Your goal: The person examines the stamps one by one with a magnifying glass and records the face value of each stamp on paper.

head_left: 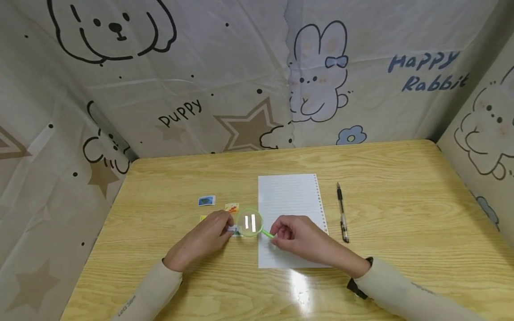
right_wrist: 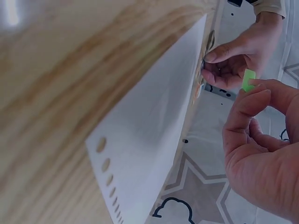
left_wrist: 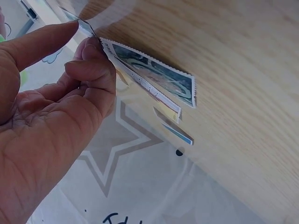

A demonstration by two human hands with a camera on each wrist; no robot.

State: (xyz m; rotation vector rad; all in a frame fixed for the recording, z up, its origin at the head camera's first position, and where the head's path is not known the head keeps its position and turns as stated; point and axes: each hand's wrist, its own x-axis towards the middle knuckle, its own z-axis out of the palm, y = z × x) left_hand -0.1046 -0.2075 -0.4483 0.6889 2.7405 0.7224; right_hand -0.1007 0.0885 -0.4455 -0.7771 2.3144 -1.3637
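Observation:
My left hand (head_left: 209, 229) pinches the edge of a small postage stamp (head_left: 234, 230) between thumb and fingers, tilted up from the table in the left wrist view. Between thumb and index finger, my right hand (head_left: 295, 234) holds the green handle (right_wrist: 248, 80) of a magnifying glass (head_left: 250, 222). Its round lens overlaps the pinched stamp in the head view and shows two bright reflections. Around the left hand lie other stamps: a blue one (head_left: 206, 200), a yellow and red one (head_left: 232, 207), a yellow one (head_left: 203, 218) mostly covered by the hand, and a dark green one (left_wrist: 154, 70).
A lined sheet of paper (head_left: 287, 196) with punched holes lies under the right hand. Right of it is a black-capped clear pen (head_left: 341, 213). The wooden table (head_left: 385, 191) meets a printed cloth (head_left: 241, 53) along its back and sides.

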